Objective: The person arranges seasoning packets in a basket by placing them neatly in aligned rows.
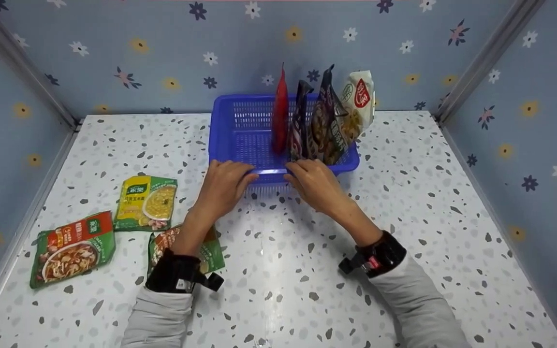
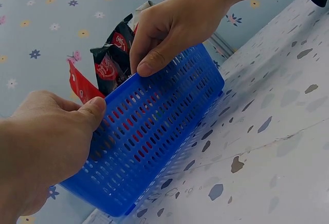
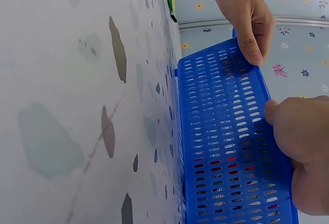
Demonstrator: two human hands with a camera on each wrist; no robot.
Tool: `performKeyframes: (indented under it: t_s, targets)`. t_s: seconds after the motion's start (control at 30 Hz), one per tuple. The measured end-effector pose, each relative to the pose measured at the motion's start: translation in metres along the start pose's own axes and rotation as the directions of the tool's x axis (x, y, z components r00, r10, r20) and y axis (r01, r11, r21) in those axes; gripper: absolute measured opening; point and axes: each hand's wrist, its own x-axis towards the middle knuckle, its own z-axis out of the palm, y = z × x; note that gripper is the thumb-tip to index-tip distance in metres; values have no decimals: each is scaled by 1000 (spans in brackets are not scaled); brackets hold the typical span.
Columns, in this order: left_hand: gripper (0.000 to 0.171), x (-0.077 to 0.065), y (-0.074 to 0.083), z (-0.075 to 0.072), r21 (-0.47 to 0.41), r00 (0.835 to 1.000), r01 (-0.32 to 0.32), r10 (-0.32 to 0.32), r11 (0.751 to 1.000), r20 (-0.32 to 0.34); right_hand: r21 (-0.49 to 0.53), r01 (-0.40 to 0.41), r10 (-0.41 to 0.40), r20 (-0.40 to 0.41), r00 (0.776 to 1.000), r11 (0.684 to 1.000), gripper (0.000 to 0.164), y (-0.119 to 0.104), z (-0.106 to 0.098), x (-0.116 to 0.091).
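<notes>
A blue plastic basket (image 1: pixel 220 130) stands at the back of the table, with its near rim held by both hands. My left hand (image 1: pixel 224 183) grips that rim toward its left end, thumb on the outer side. Farther right, my right hand (image 1: pixel 318 186) holds the same rim, thumb also outside, as the left wrist view shows. Upright in the basket are a red packet (image 1: pixel 280 118), two dark food packets (image 1: pixel 300 121) (image 1: pixel 327 123) and a white packet (image 1: pixel 359 104) at the right end. The packets' lower parts are hidden by the basket wall and right hand.
On the table's left lie a yellow-green soup packet (image 1: pixel 145 203), a red-green packet (image 1: pixel 75 249) and another green packet (image 1: pixel 213 251) partly under the left forearm. Flower-patterned panels (image 1: pixel 172 53) enclose the back and sides.
</notes>
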Motion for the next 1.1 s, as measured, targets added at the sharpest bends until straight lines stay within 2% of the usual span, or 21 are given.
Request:
performKeyframes:
  t_s: [0.2,0.4,0.57,0.7,0.83,1.0,1.1]
  targets:
    - [35,-1,2,-1,5,1000,10,-10,1000,-9,-8,32,-32,-47,998,999,29,0,1,0]
    - [33,-2,3,-4,7,999,31,-31,999,9,-17,34,-35,-41,999,999,30,-1,1,2]
    - [42,-8,0,-9,-51,999,14,-13,999,29,-23,30,-32,-50,998,999,30,-1,1,1]
    - [47,-19,-5,-22,-106,1000,10,-9,994,8,-15,38,-38,-50,998,999,31,-1,1,1]
    - [51,-35,-14,-39,-93,999,31,-34,995,-31,-12,41,-41,-57,998,999,31,-1,0,2]
    - [55,-60,-35,-62,-64,995,84,-88,994,-55,-18,41,-42,-62,997,999,31,-1,1,2]
    - [57,-78,-49,-75,-43,988,140,-143,989,-59,-15,45,-46,-68,997,999,31,-1,2,1]
